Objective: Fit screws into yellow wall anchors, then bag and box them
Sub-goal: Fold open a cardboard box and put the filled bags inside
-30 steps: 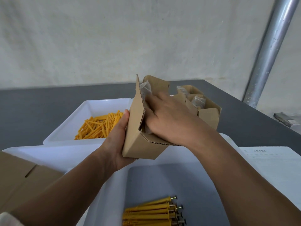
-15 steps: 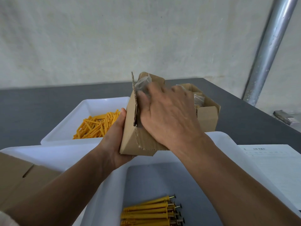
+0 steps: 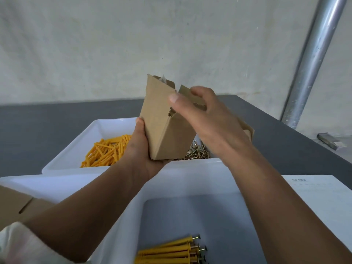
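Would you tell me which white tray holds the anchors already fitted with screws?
The nearest tray, lowest in view: its yellow anchors show screw heads at their ends, while the far left tray holds bare anchors.

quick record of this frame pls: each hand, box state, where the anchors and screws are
left hand: grips the cardboard box at its lower end
right hand: pinches a top flap
box state: tilted, top open, clear bag peeking out
loose anchors: in the far white tray
loose screws: piled behind the box
assembled anchors: in the near white tray
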A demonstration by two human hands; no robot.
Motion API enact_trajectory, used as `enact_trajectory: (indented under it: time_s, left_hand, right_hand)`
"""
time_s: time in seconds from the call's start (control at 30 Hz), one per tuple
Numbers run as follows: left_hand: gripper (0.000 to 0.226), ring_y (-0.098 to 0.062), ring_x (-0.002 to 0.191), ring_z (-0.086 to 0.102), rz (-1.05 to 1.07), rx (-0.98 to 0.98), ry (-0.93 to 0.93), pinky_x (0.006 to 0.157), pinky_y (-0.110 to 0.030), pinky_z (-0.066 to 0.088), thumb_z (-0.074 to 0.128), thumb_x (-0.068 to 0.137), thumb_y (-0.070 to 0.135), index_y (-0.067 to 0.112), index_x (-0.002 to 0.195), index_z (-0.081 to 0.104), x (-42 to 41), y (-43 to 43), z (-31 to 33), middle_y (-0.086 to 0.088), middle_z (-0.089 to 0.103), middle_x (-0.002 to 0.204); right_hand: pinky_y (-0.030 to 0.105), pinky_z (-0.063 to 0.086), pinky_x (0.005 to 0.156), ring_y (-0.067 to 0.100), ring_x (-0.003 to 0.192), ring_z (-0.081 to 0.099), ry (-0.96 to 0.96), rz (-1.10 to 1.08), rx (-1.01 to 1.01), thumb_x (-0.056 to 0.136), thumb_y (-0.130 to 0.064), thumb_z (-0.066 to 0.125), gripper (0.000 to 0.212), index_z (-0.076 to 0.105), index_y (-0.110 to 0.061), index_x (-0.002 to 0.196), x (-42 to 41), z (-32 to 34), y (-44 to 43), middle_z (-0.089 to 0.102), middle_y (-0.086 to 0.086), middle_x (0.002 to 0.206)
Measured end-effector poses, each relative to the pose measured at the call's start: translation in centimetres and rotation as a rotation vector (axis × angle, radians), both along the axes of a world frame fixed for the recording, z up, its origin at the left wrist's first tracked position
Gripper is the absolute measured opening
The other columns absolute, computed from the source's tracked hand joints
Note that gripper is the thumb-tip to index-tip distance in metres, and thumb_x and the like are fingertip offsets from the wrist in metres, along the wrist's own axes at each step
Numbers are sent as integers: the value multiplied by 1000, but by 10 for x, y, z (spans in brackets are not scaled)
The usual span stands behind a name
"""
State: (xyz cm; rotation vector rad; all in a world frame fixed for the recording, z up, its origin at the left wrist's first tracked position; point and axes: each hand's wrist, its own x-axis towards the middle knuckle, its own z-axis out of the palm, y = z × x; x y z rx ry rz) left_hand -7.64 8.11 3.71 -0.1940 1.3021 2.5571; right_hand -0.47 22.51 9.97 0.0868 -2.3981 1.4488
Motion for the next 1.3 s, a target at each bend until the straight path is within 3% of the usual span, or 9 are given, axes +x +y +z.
enact_trajectory:
  time_s: [0.13,0.27,0.33,0.5,0.63,0.77,0.93,1.17,1.3]
  left_hand:
    - [57,-31,78,74,35,89,-22,63,-51,58,41,92,68,21,114,64,-7,24,5,-13,76,93]
    - [57,-34,84,73,35,192,-43,75,-57,57,44,91,67,21,118,63,-13,47,11,-15,75,99]
    - [59,-35,85,73,20,231,-55,73,-55,58,46,90,68,19,118,62,-15,56,17,-16,74,99]
    - [68,-35,99,70,-90,160,-66,70,-52,57,39,87,75,22,123,62,-20,78,28,-13,73,109]
    - [72,-28,103,68,-133,60,-55,97,-52,47,32,86,79,24,119,65,-25,101,36,-7,74,106]
    - [67,-31,97,69,-164,113,-70,81,-52,55,44,87,74,18,118,62,-35,131,51,-13,73,105]
    - [46,-26,101,65,-319,26,16,91,-45,51,52,94,51,15,122,61,-38,164,58,-11,67,111]
    - [12,-16,71,57,-227,-746,403,75,-30,51,62,91,16,11,80,62,-27,142,15,-4,61,77]
    - [25,1,53,50,-290,-1294,690,55,-18,41,67,86,35,20,67,64,-22,115,-11,13,58,56]
  right_hand:
    - [25,38,78,10,122,47,106,-93,-150,62,-76,67,95,17,-58,141,-7,-7,3,45,-11,139]
    - [11,27,64,5,108,49,138,-245,-192,59,-73,72,112,10,-46,149,-16,-14,15,55,-18,121]
    - [17,42,73,4,110,54,39,-172,-300,53,-71,75,116,20,-36,149,-21,-17,17,58,-22,117]
    - [34,60,69,4,88,66,-25,-122,-422,52,-46,88,79,41,-34,114,-35,-22,23,63,-21,94]
    - [42,61,69,10,92,67,85,-135,-567,48,-28,81,78,41,-29,115,-47,-12,38,65,-13,98]
    - [50,60,72,19,92,68,186,-155,-656,63,-8,75,64,43,-23,116,-55,-6,69,65,-7,94]
    - [42,61,65,10,77,69,303,-200,-852,72,2,70,53,46,-21,112,-67,-10,116,67,-8,87]
    - [44,61,71,10,89,63,278,-477,-791,69,-5,73,61,40,-24,116,-96,-40,164,58,-11,97]
    - [49,60,75,10,90,60,201,-586,-755,67,-7,75,64,38,-25,116,-119,-61,179,55,-10,98]
